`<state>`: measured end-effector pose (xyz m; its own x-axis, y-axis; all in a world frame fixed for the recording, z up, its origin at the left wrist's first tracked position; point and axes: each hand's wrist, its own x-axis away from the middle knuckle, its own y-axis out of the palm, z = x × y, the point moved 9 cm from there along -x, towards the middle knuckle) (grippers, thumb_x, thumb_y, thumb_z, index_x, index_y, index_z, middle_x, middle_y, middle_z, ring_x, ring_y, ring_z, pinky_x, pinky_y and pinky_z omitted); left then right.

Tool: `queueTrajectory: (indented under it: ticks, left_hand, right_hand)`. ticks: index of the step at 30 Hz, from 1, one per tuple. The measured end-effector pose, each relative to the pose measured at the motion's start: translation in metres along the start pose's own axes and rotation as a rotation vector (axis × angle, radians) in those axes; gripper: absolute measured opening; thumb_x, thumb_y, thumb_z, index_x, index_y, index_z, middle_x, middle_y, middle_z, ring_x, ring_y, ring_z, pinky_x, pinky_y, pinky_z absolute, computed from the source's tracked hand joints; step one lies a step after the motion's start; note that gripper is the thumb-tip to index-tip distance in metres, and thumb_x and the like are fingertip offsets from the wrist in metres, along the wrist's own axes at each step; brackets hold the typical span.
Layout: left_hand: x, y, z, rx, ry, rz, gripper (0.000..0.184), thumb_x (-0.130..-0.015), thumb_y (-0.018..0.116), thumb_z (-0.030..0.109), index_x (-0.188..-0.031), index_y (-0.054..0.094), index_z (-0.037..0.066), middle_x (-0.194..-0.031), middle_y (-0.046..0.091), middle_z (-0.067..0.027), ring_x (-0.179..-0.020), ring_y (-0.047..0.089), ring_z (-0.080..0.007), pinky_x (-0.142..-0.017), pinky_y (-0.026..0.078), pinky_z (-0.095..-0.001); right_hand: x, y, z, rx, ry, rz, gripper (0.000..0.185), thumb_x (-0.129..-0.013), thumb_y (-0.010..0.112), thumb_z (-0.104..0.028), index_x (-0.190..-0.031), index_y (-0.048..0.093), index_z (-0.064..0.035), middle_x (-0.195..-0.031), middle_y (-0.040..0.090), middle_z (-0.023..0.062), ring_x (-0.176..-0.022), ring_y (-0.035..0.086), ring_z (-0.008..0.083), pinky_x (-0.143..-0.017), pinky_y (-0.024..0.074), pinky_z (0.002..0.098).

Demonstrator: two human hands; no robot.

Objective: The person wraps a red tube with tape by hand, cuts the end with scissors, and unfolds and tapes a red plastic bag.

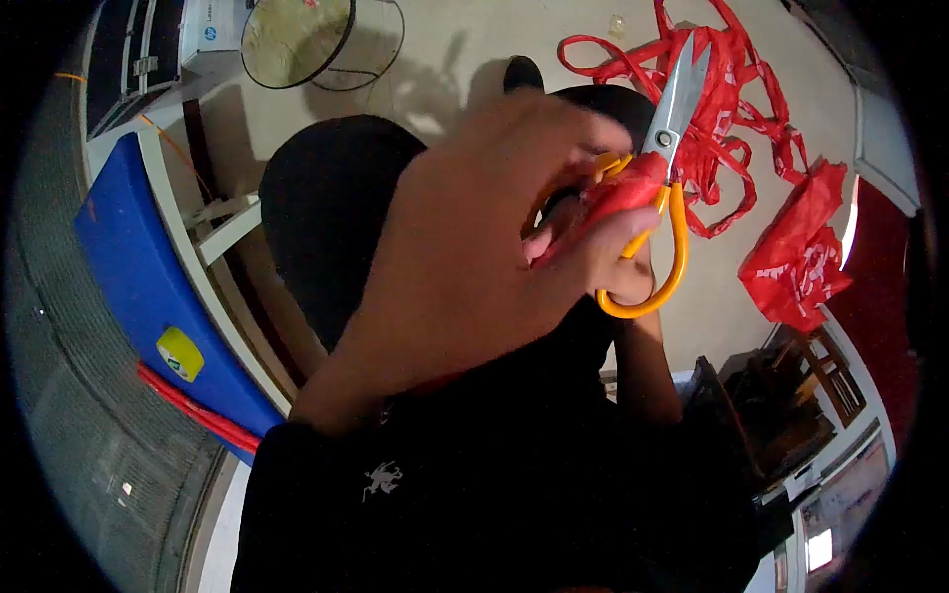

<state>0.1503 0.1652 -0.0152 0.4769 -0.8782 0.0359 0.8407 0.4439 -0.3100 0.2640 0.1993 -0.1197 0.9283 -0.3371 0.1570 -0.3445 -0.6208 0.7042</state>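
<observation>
My left hand (474, 227) is close to the camera, its fingers curled round a folded piece of red plastic (625, 190). Behind it, my right hand (633, 272) grips the scissors (680, 212) by their yellow-orange handles, with fingers through a loop. The scissors' blades point upward and stand slightly apart, with no material between the tips. The red plastic lies against the handles just below the pivot. Part of my right hand is hidden by my left hand and the plastic.
Cut red plastic bag strips (727, 109) lie tangled on the floor, with a crumpled red bag piece (801, 252) to their right. On a blue tabletop (129, 227) at left are a yellow tape roll (180, 353) and red strips (203, 410). A round wire-framed bin (348, 49) stands ahead.
</observation>
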Motion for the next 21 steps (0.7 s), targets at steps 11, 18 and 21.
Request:
queueTrajectory:
  ticks: [11, 18, 21]
  left_hand:
    - [0.010, -0.004, 0.019, -0.071, 0.472, 0.067, 0.009, -0.086, 0.064, 0.003, -0.095, 0.064, 0.001, -0.082, 0.066, -0.0094, -0.072, 0.066, -0.0173, -0.067, 0.052, -0.0265]
    - [-0.004, 0.016, 0.006, 0.180, 0.413, -0.014, 0.008, -0.088, 0.061, 0.001, -0.096, 0.062, 0.000, -0.085, 0.064, -0.0075, -0.072, 0.063, -0.0156, -0.066, 0.051, -0.0257]
    - [-0.003, 0.011, 0.019, 0.092, 0.520, 0.070, 0.010, -0.082, 0.067, 0.002, -0.092, 0.064, 0.003, -0.081, 0.061, -0.0090, -0.067, 0.061, -0.0197, -0.064, 0.050, -0.0283]
  right_hand:
    - [0.019, 0.047, 0.027, -0.458, -0.182, 0.083, 0.040, -0.085, 0.065, -0.014, -0.120, 0.051, -0.0027, -0.112, 0.060, 0.0108, -0.106, 0.058, 0.0227, -0.092, 0.0459, 0.0362]
    - [0.038, 0.033, 0.022, -0.275, -0.370, 0.423, 0.044, -0.086, 0.069, -0.011, -0.124, 0.046, -0.0072, -0.112, 0.060, 0.0080, -0.105, 0.059, 0.0200, -0.095, 0.0459, 0.0352]
    - [0.041, 0.033, 0.016, -0.117, -0.500, 0.494, 0.055, -0.083, 0.074, -0.013, -0.129, 0.044, -0.0048, -0.120, 0.058, 0.0086, -0.112, 0.057, 0.0201, -0.100, 0.0439, 0.0358]
